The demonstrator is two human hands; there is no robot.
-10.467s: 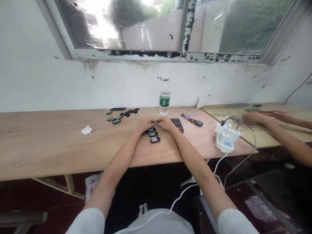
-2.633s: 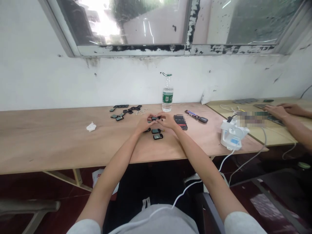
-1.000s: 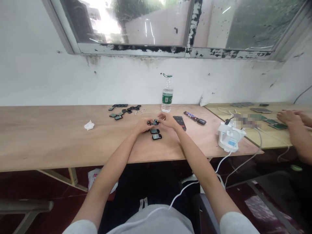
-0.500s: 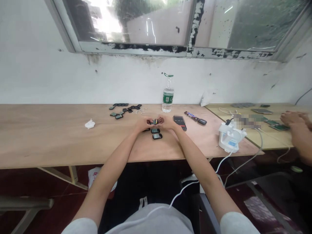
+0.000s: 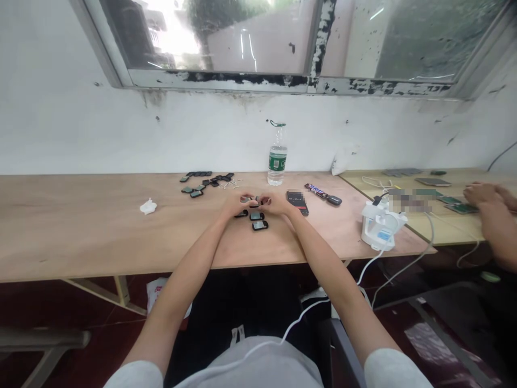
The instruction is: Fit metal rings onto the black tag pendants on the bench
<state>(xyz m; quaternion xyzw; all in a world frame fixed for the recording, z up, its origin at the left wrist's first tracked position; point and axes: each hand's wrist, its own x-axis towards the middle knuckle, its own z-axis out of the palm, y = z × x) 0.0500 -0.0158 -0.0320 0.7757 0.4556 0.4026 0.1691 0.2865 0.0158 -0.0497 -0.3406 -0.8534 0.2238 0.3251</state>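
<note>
Over the wooden table (image 5: 100, 237), my left hand (image 5: 236, 205) and my right hand (image 5: 275, 203) meet around a small dark-edged device (image 5: 254, 203). Fingers of both hands are closed on it and cover much of it. Just below them lie two black-framed devices with grey faces, one (image 5: 257, 216) close to the hands and one (image 5: 260, 225) nearer the table edge. Another black device (image 5: 241, 213) rests beside my left hand, partly covered. Farther back, several black pieces (image 5: 218, 179) sit near small white bits (image 5: 231, 184).
A water bottle (image 5: 277, 161) stands near the wall. To the right are a phone (image 5: 298, 202), a wrapped bar (image 5: 316, 191), a dark fob (image 5: 333, 200) and a white power unit (image 5: 379, 226) with cables. Crumpled tissue (image 5: 148, 206) lies left. Another person's hands (image 5: 484, 195) are at far right.
My fingers have shifted slightly around the small device, whose face is now more covered. The view has moved a little; the loose devices on the table stay where they were.
</note>
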